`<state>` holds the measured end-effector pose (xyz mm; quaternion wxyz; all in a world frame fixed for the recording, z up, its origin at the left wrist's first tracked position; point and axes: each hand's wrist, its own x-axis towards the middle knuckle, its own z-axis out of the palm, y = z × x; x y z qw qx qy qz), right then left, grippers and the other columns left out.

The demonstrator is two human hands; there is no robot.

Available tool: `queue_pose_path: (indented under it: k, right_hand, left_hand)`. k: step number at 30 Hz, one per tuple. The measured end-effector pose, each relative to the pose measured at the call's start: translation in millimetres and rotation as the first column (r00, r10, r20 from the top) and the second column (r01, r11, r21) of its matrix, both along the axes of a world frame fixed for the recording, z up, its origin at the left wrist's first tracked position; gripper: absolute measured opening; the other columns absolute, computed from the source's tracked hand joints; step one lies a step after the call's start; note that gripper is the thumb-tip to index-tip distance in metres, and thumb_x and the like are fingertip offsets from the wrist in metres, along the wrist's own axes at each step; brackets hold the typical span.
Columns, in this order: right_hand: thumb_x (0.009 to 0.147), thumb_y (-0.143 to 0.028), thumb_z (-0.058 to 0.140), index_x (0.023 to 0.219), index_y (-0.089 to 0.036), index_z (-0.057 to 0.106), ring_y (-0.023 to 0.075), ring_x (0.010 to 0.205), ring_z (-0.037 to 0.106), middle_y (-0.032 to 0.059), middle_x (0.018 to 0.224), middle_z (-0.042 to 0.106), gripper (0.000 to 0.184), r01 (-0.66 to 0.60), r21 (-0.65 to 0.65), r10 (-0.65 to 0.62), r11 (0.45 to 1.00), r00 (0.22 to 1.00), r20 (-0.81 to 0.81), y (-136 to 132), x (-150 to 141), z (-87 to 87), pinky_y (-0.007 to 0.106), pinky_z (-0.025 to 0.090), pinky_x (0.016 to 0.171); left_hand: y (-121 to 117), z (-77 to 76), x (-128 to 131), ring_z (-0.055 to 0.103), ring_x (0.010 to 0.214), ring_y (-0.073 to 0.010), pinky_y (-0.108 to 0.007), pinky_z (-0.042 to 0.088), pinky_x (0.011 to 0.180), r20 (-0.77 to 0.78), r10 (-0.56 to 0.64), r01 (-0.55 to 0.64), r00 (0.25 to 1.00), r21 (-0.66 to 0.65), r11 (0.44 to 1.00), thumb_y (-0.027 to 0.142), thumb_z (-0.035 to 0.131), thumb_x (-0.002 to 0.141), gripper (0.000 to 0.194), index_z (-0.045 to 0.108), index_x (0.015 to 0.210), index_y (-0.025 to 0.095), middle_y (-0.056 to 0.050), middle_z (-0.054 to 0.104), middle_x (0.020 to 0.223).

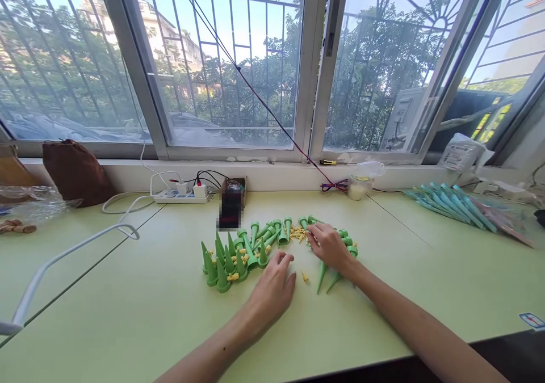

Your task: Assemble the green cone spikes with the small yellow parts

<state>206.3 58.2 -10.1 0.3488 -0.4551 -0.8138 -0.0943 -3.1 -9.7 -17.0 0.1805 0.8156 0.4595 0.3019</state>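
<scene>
My left hand rests on the table with thumb and fingers apart, holding nothing that I can see. Just beyond its fingers stands a green cone-shaped plastic spike. My right hand has its fingertips drawn together at the edge of a pile of small yellow plastic pieces; what is between them is too small to tell. Several more green spikes stand point up on the left, with yellow pieces among them. Other spikes lie beneath and beside my right hand. One loose yellow piece lies between my hands.
Behind the spikes is a small cardboard box, beside a white power strip. A lidded tub stands near the wall. Light-blue strips lie at the right, and a white bent metal tube crosses the left side.
</scene>
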Motion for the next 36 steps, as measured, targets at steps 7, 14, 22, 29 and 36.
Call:
queue_pose_path:
  k: [7, 14, 22, 29, 36]
  right_hand:
    - [0.099, -0.016, 0.046, 0.1, -0.018, 0.061, 0.0197, 0.078, 0.059, 0.0062, 0.086, 0.063, 0.015, -0.06, -0.069, 0.068, 0.996, 0.99, 0.12, 1.9, -10.7, 12.4, 0.029, 0.043, 0.072]
    - [0.093, -0.023, 0.061, 0.108, -0.015, 0.059, 0.0226, 0.09, 0.061, 0.0127, 0.108, 0.059, 0.016, 0.009, -0.191, 0.065, 0.982, 0.923, 0.378, 8.9, -57.9, 18.6, 0.031, 0.047, 0.077]
    - [0.088, -0.012, 0.059, 0.104, -0.017, 0.059, 0.0231, 0.091, 0.061, 0.0129, 0.111, 0.058, 0.018, 0.111, -0.237, 0.01, 0.965, 0.889, 0.457, 13.0, -72.0, 12.9, 0.029, 0.047, 0.072]
    - [0.087, -0.013, 0.054, 0.101, -0.015, 0.056, 0.0198, 0.08, 0.058, 0.0113, 0.106, 0.055, 0.014, 0.033, -0.233, 0.045, 0.972, 0.945, 0.323, 3.3, -61.4, 16.4, 0.029, 0.046, 0.07]
    - [0.091, -0.014, 0.052, 0.101, -0.019, 0.053, 0.0208, 0.091, 0.058, 0.0089, 0.105, 0.053, 0.011, -0.161, -0.012, 0.157, 0.987, 0.975, -0.154, -11.6, -44.8, 9.5, 0.032, 0.049, 0.082]
  left_hand:
    - [-2.7, -6.6, 4.2, 0.059, 0.109, -0.0259, -0.044, 0.049, 0.097, -0.002, 0.002, -0.002, 1.0, 0.002, 1.0, 0.015, 0.048, 0.088, 0.025, 0.057, 0.112, 0.019, -0.012, 0.058, 0.115]
    - [-1.5, 1.4, 5.2, 0.062, 0.104, -0.0227, -0.038, 0.051, 0.093, 0.159, -0.058, 0.053, 0.986, 0.04, 0.998, 0.007, 0.049, 0.083, 0.028, 0.061, 0.104, 0.022, -0.009, 0.063, 0.111]
    - [1.3, 3.7, 6.5, 0.063, 0.091, -0.0202, -0.034, 0.053, 0.083, 0.234, -0.048, 0.036, 0.971, 0.055, 0.998, 0.008, 0.048, 0.084, 0.019, 0.061, 0.087, 0.02, -0.007, 0.064, 0.098]
    - [-0.2, 8.4, 7.7, 0.061, 0.088, -0.019, -0.031, 0.053, 0.077, 0.266, -0.059, 0.056, 0.962, 0.019, 0.998, 0.014, 0.046, 0.089, 0.016, 0.061, 0.085, 0.02, -0.007, 0.062, 0.099]
    - [-0.3, 10.3, 8.3, 0.061, 0.083, -0.0175, -0.031, 0.053, 0.071, 0.374, 0.008, 0.033, 0.927, -0.102, 0.994, 0.035, 0.046, 0.097, 0.019, 0.058, 0.093, 0.02, -0.005, 0.063, 0.093]
